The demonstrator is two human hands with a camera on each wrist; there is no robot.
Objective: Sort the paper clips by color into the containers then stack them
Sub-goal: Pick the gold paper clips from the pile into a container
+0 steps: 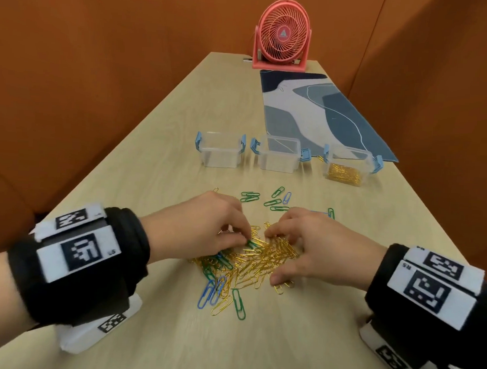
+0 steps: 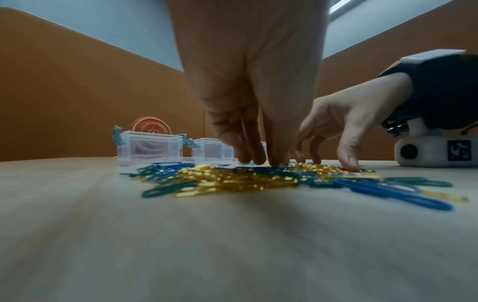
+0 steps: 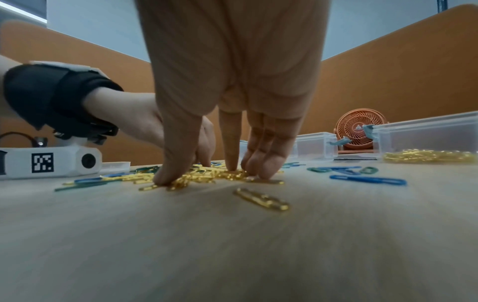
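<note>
A mixed pile of gold, green and blue paper clips (image 1: 255, 255) lies on the table between my hands. My left hand (image 1: 239, 236) points its fingers down, with the tips touching the pile's left side (image 2: 245, 177). My right hand (image 1: 303, 249) spreads straight fingers (image 3: 230, 153) and thumb and presses on the gold clips (image 3: 207, 175). Neither hand plainly lifts a clip. Three clear containers with blue latches stand behind in a row. The left one (image 1: 220, 152) and the middle one (image 1: 279, 155) look empty. The right one (image 1: 347, 167) holds gold clips.
Loose green and blue clips (image 1: 250, 197) lie between the pile and the containers, and a few more (image 1: 207, 294) lie nearer me. A blue patterned mat (image 1: 319, 109) and a pink fan (image 1: 282, 35) sit at the far end. Orange partitions wall the table.
</note>
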